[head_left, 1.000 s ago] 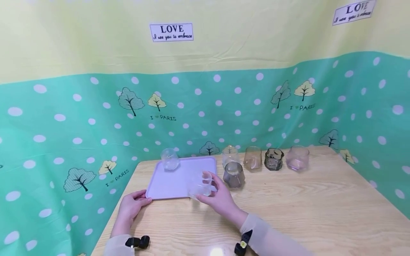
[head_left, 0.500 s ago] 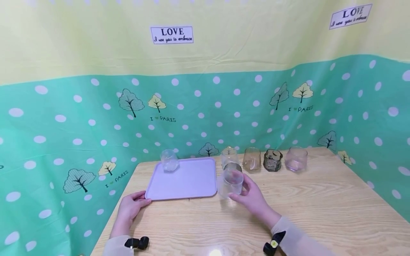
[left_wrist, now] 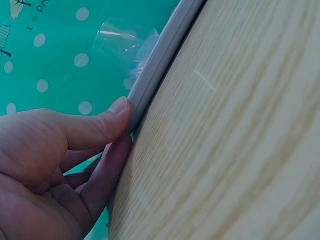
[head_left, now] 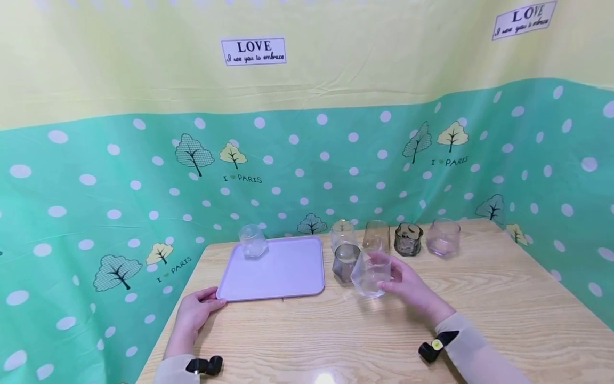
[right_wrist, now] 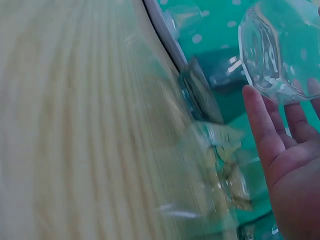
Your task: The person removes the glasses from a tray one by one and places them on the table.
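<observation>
My left hand (head_left: pixel 195 310) pinches the near left corner of a pale purple tray (head_left: pixel 283 290), thumb on its rim in the left wrist view. A clear faceted glass (head_left: pixel 253 244) stands at the tray's far left corner. My right hand (head_left: pixel 408 280) grips another clear glass (head_left: pixel 371 277), a little tilted, right of the tray. From the right wrist view, the fingers (right_wrist: pixel 260 115) lie along this glass. Just left of the held glass, a dark grey glass (head_left: pixel 344 269) stands on the table, partly overlapped by it in the head view.
A row of glasses runs along the back: a clear one (head_left: pixel 342 232), an amber one (head_left: pixel 377 234), a dark wavy one (head_left: pixel 409 240) and a pinkish one (head_left: pixel 443 240). Behind the wooden table (head_left: pixel 297 341) hangs a green and yellow curtain (head_left: pixel 268 197).
My right hand has carried the clear glass from over the tray's near right part rightward, past the dark grey glass. The left hand stays on the tray corner.
</observation>
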Tool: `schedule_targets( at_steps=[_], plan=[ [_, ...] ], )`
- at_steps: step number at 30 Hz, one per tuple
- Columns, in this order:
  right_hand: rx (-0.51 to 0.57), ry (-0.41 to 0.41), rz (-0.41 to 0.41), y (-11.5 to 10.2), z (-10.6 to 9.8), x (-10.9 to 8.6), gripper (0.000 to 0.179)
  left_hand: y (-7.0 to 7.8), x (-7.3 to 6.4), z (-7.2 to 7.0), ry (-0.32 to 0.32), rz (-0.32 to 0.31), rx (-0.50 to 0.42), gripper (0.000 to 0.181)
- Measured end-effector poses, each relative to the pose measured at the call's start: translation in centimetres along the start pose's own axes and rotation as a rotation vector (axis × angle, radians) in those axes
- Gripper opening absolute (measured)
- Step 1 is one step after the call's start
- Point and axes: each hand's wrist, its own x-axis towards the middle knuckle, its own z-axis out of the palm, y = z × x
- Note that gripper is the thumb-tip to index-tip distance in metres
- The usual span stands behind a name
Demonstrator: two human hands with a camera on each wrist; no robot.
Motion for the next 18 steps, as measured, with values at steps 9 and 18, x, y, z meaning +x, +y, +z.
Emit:
schedule_targets(
  at_steps=[9, 18],
  plan=[
    [-0.053, 0.067, 0.169, 0.6, -3.5, 0.0, 0.083, 0.1, 0.1, 0.0, 0.001, 0.001, -0.002, 0.065],
    [-0.065, 0.083, 0.207, 1.4, -5.0, 0.0, 0.093, 0.0, -0.2, 0.0, -0.006, -0.008, -0.006, 0.066]
  ],
)
